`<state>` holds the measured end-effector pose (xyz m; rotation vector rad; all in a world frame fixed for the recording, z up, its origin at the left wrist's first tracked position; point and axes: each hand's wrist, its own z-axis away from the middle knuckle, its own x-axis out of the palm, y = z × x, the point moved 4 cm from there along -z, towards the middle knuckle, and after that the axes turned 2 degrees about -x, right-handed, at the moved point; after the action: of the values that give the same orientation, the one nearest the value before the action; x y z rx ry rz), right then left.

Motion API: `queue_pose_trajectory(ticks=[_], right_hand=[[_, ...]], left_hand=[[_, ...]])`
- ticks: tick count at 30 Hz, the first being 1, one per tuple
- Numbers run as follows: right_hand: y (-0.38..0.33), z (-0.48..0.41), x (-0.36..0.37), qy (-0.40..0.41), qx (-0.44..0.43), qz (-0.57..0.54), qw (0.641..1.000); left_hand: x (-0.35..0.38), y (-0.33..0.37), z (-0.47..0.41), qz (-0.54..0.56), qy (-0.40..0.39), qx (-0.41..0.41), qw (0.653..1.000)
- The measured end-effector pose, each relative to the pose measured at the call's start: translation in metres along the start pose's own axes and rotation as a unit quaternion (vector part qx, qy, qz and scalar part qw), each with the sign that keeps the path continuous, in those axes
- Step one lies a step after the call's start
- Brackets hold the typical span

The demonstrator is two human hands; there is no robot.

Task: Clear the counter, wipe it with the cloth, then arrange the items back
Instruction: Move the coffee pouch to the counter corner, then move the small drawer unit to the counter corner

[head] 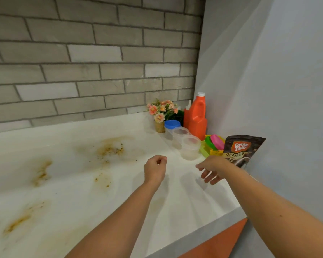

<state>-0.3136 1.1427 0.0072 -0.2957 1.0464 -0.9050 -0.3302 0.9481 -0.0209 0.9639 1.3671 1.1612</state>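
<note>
Left hand (155, 169): over the middle of the counter (63, 164), fingers curled into a loose fist, thumb against the forefinger. Nothing visible in it.

Right hand (212, 169): near the counter's right edge, palm down, fingers (210, 178) slack and spread, pointing left and downward. Nothing held.

Coffee pouch (241, 149): upright, leaning slightly, just behind my right wrist at the right edge. My fingers point away from it. Whether the back of my hand touches its lower edge I cannot tell, as the hand covers that part.

Clear tub (190, 148): nearest item ahead of both hands, just beyond my right knuckles, apart from them. A second clear tub (180, 134) stands behind it, then a blue-lidded tub (172, 125), the three in a close row running toward the corner.

Corner group: flower pot (160, 125) with pink blooms by the brick wall (82, 62); orange bottle (197, 118) with a white cap against the side wall; yellow basket (213, 151) between bottle and pouch, holding a green and a pink lid.

Stains (110, 148): brown patches on the white counter, left of and beyond my left hand, more along the near left.
</note>
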Motion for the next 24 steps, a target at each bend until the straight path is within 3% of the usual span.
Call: queue_pose_trajectory(ticks=[14,24], right_hand=[[-0.206,0.081,0.243,-0.162,-0.216,0.009,0.963],[-0.303,0.111,0.359,-0.255,-0.307,0.062,0.915]], left_hand=[[-0.323,-0.043,0.043,-0.058,0.221,-0.046,0.972],[-0.464,-0.077,0.057,-0.027,0.351,-0.094,0.931]])
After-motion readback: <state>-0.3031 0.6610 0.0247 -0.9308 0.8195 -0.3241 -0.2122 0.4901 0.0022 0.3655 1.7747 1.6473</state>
